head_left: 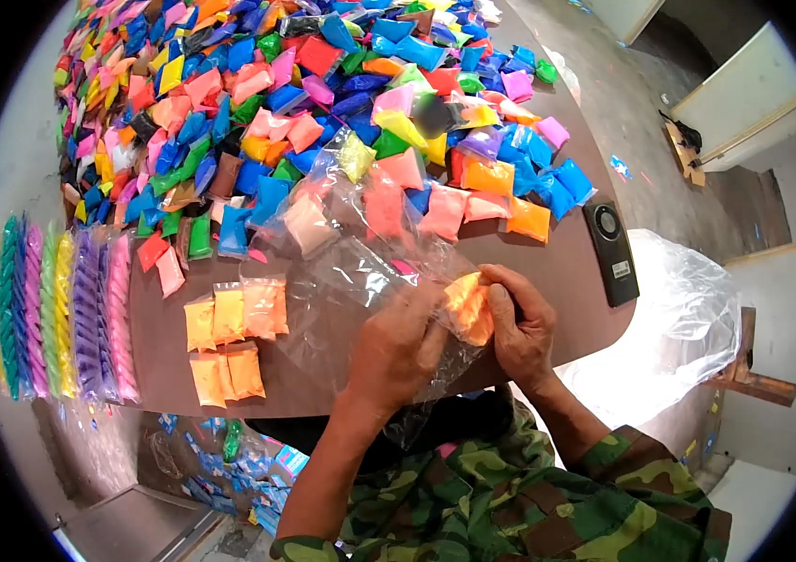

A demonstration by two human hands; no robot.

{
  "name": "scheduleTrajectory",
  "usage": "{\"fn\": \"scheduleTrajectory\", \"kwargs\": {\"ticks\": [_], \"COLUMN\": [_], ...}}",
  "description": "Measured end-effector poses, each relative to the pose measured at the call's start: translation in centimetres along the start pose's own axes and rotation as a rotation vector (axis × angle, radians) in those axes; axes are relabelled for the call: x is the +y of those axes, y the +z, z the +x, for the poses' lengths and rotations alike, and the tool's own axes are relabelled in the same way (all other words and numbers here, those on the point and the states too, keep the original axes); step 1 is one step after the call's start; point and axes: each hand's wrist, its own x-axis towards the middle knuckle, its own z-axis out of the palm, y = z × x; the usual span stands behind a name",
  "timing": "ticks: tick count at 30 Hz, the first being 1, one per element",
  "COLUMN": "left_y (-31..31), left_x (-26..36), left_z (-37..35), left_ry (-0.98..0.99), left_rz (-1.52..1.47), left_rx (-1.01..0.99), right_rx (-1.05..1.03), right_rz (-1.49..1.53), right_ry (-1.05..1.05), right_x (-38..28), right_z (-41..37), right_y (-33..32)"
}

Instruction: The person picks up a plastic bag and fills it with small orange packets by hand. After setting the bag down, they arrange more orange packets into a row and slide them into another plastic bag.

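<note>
My right hand (521,332) pinches a small orange packet (469,309) between thumb and fingers, near the front edge of the table. Close beside it, my left hand (396,345) is closed on a large clear plastic bag (327,281), its fingertips right at the packet's left side. The bag spreads loosely over the tabletop, and a few packets show under or through it, a pale peach packet (308,225) among them. To the left of the bag lie several light-orange packets (229,312) in two short rows.
A big heap of coloured packets (229,84) covers the far part of the brown table (168,361). Wrapped twisted coloured sticks (65,314) line the left edge. A black phone-like device (610,253) lies at the right edge, with a clear plastic sack (669,314) beyond it.
</note>
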Motion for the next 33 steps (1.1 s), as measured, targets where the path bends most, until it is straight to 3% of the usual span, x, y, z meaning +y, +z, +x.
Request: {"fn": "scheduleTrajectory", "kwargs": {"ticks": [6, 9, 18, 24, 28, 30, 31, 33], "left_y": [0.8, 0.9, -0.2, -2.0, -7.7, -12.6, -14.3, -16.6], "left_x": [-1.4, -1.8, -0.5, -0.6, -0.1, -0.7, -3.2, -5.0], "left_z": [-0.1, 0.4, 0.2, -2.3, -6.7, -9.7, -11.4, -13.2], "left_ry": [0.08, 0.171, -0.002, 0.102, -0.051, -0.389, -0.281, -0.422], "left_rz": [-0.051, 0.093, 0.03, 0.134, 0.343, 0.423, 0.68, 0.773], "left_rx": [0.043, 0.046, -0.054, 0.123, 0.383, 0.525, 0.598, 0.581], "right_rx": [-0.019, -0.02, -0.04, -0.038, -0.035, -0.034, -0.033, -0.027], "right_rz": [-0.019, -0.037, -0.072, -0.062, -0.015, -0.014, -0.007, -0.016], "right_ry": [-0.011, -0.036, -0.049, -0.002, 0.018, 0.028, 0.036, 0.037], "right_x": [0.3, 0.2, 0.2, 0.4, 1.3, 0.7, 0.4, 0.7], "right_z": [0.0, 0.3, 0.8, 0.8, 0.5, 0.3, 0.5, 0.5], "right_y": [0.0, 0.1, 0.5, 0.8, 0.5, 1.1, 0.9, 0.7]}}
